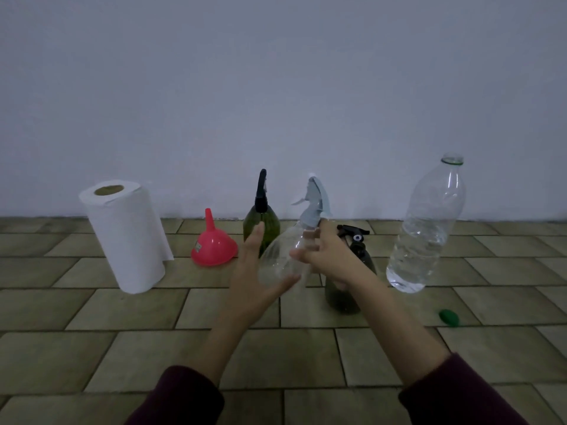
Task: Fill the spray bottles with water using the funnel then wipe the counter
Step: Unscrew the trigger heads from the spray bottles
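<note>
- The clear spray bottle (283, 256), with a pale grey trigger head (314, 207), is at the middle of the scene, tilted with its head leaning to the right, between the two hands and in front of the wall.
- The right hand (325, 256) grips the clear spray bottle at its neck, just under the grey trigger head, fingers curled round it.
- The left hand (257, 271) is spread open, fingers straight, palm against the left side of the clear spray bottle's body, thumb lying under its lower part.
- Both forearms are bare; dark maroon sleeves (184, 397) show at the bottom edge.
- The green spray bottle (262, 222) with a black trigger stands upright just behind and left of the clear spray bottle, partly hidden by the left hand.
- The dark spray bottle (349, 280) with a black trigger stands just to the right of the clear spray bottle, partly behind the right wrist.
- The red funnel (214, 243) rests wide mouth down, spout up, to the left of the clear spray bottle, beyond the green one.
- The paper towel roll (127, 234) stands on end farther left still.
- The water bottle (426, 228), uncapped and holding water in its lower part, stands well to the right of the clear spray bottle.
- The green cap (448, 317) lies on the tiled counter (92, 348), right of and nearer than the clear spray bottle.
</note>
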